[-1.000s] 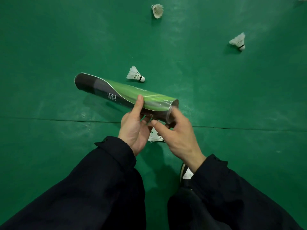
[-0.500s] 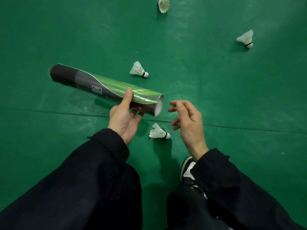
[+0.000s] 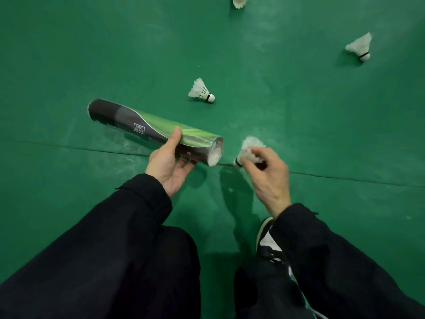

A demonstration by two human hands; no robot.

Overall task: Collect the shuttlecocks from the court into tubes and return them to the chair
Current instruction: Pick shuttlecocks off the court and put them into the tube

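Left hand (image 3: 169, 165): wrapped round the tube (image 3: 156, 132) near its open end, thumb on top, fingers curled beneath. Tube lifted off the green court floor (image 3: 69, 54), lying roughly level, mouth aimed toward 3 o'clock, closed dark end toward 10 o'clock. Something white visible inside the mouth, probably shuttlecocks already stacked; hard to tell how many.

Right hand (image 3: 266, 173): pinching a shuttlecock (image 3: 249, 150) by its feathers, blurred, just beside the tube mouth at its 3 o'clock side. Cork tip low and pointing toward the mouth, feather skirt up and away.

Step in hand, by judgement: feeding this shuttlecock into the tube. To do it well: cork first, lined up with the tube's axis, not at a slant; light grip on the feathers to avoid crushing them; tube kept steady, perhaps tipped mouth-up a little, letting the bird slide down and nest into the one before. No forcing if the skirt catches on the rim.

Left on the floor: one shuttlecock (image 3: 202, 91) at 12 o'clock from the tube mouth, another (image 3: 360, 47) far out at 2 o'clock, a third (image 3: 239, 1) cut by the top edge at 12. Dark shoe (image 3: 268, 240) at 6 o'clock. No chair in view.
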